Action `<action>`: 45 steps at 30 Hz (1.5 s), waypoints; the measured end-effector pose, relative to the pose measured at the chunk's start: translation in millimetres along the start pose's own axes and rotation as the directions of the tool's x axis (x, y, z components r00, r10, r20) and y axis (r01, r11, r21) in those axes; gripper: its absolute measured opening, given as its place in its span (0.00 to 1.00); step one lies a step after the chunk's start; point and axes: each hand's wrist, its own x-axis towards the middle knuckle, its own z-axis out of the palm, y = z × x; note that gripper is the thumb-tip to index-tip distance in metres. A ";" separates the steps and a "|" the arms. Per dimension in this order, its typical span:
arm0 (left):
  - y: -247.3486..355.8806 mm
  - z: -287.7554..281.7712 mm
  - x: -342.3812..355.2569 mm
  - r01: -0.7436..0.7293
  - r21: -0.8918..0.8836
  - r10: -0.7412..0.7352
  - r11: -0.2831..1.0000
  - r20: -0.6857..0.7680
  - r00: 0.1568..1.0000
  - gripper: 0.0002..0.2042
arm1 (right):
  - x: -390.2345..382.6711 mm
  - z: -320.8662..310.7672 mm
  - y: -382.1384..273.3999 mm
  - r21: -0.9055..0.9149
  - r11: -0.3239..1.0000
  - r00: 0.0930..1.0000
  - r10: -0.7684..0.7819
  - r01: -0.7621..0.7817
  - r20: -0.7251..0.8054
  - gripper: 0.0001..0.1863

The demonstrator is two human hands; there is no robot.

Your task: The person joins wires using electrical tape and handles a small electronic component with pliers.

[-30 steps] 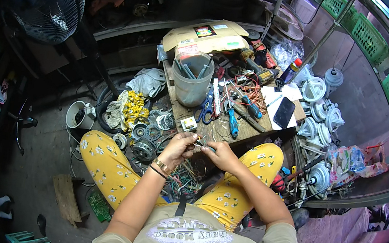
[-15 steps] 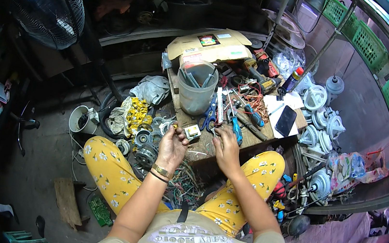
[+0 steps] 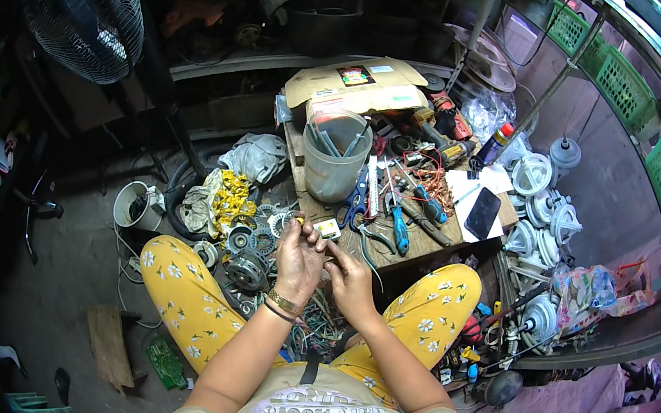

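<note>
My left hand (image 3: 297, 257) and my right hand (image 3: 349, 279) meet just in front of a low wooden workbench (image 3: 424, 247), between my knees in yellow flowered trousers. Both pinch something small and thin, seemingly a wire, too small to make out. A gold bracelet sits on the left wrist. A small white block (image 3: 327, 228) lies on the bench edge just beyond my fingers. Below the hands a tangle of coloured wires (image 3: 319, 329) lies on the floor.
On the bench stand a grey bucket (image 3: 335, 157) of tools, blue-handled pliers (image 3: 398, 230), screwdrivers, a black phone (image 3: 482, 213) on paper and a cardboard box (image 3: 358, 86). Motor parts (image 3: 245, 266) lie left, white pulleys (image 3: 541, 203) right, a fan (image 3: 87, 3) far left.
My hands were apart on the bench edge half a second ago. They have drawn back toward me and come together again on the small piece.
</note>
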 end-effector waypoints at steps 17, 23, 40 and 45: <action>39.5 33.6 -25.1 -0.762 0.480 -0.060 -0.436 0.829 0.556 0.07 | 25.9 -26.3 -5.0 -0.099 0.991 0.978 -0.069 0.090 0.199 0.21; 26.5 26.3 -23.2 -0.741 0.583 0.013 -0.335 0.789 0.615 0.08 | 23.9 -28.8 -3.1 -0.099 0.982 0.983 -0.150 0.160 0.102 0.20; -0.2 11.0 -32.7 -0.628 0.737 0.167 -0.250 0.672 0.721 0.05 | 19.2 -9.5 15.6 0.438 0.899 0.954 0.129 0.004 -0.272 0.07; -2.5 8.5 -29.9 -0.640 0.702 0.180 -0.311 0.705 0.686 0.05 | 21.2 -11.3 22.5 0.760 0.621 0.929 0.364 -0.190 -0.065 0.06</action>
